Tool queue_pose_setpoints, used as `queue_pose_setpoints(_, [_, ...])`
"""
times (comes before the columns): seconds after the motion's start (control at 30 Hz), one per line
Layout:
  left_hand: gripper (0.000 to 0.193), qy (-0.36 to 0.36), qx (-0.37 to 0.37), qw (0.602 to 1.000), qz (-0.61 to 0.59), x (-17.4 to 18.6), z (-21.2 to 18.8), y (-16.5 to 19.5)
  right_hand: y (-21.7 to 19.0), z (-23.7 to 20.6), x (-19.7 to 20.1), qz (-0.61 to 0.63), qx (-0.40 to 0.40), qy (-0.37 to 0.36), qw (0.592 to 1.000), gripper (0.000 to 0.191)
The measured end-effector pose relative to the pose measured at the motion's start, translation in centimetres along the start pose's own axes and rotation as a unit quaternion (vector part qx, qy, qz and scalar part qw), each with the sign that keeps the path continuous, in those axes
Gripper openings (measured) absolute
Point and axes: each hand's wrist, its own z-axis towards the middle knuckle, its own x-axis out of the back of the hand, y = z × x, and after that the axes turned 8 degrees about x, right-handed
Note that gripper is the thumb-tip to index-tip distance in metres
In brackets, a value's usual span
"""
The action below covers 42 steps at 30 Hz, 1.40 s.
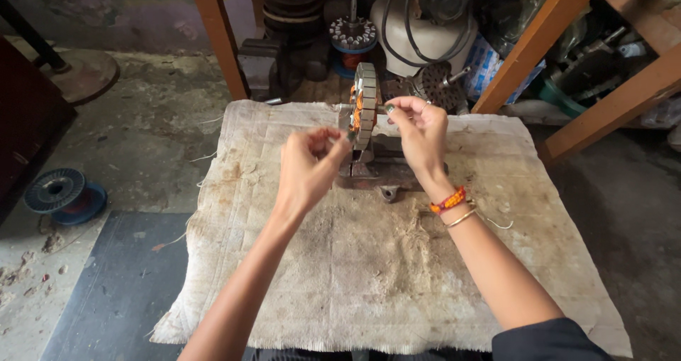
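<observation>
Far left on the floor: a blue wire spool, well apart from the work. On the stained cloth, left hand raised, fingers pinched shut on something too fine to make out, probably thin wire. Centre: stator core, upright on edge, clamped in a small vise, orange insulation showing. Right hand touching the core's right side, fingertips pinched together at the slots. Seemingly mid-winding, wire being drawn through. Next move likely calling for steady tension and careful seating into a slot.
</observation>
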Motion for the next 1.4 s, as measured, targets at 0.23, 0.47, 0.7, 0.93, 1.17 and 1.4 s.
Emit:
queue_pose_setpoints(0.23, [0.017, 0.055, -0.112, 0.99, -0.059, -0.8, 6.0, 1.2, 2.3, 1.6, -0.4, 0.032, -0.113, 0.018, 0.993, 0.014])
queue_pose_setpoints(0.47, [0.018, 0.092, -0.105, 0.989, -0.047, -0.6, 8.0, -0.8, 2.9, 2.1, -0.7, 0.001, -0.121, 0.009, 0.993, 0.014])
queue_pose_setpoints(0.7, [0.019, 0.112, -0.039, 0.992, -0.036, -0.5, 7.9, -4.6, 2.3, 2.2, -0.8, -0.015, -0.127, -0.037, 0.991, 0.016])
queue_pose_setpoints(0.93, [0.019, 0.083, 0.094, 0.992, -0.014, 0.5, 3.3, -6.9, -2.8, -0.3, -0.3, -0.221, 0.136, 0.009, 0.966, 0.016])
queue_pose_setpoints(1.17, [0.017, 0.033, 0.04, 0.999, -0.006, -0.7, -3.1, -4.5, -5.7, -2.0, -2.1, -0.328, 0.429, -0.128, 0.832, 0.017])
queue_pose_setpoints(1.4, [0.019, -0.011, -0.005, 1.0, -0.009, -1.7, -5.2, -0.6, -5.4, -1.9, -1.0, -0.3, 0.409, -0.041, 0.861, 0.011])
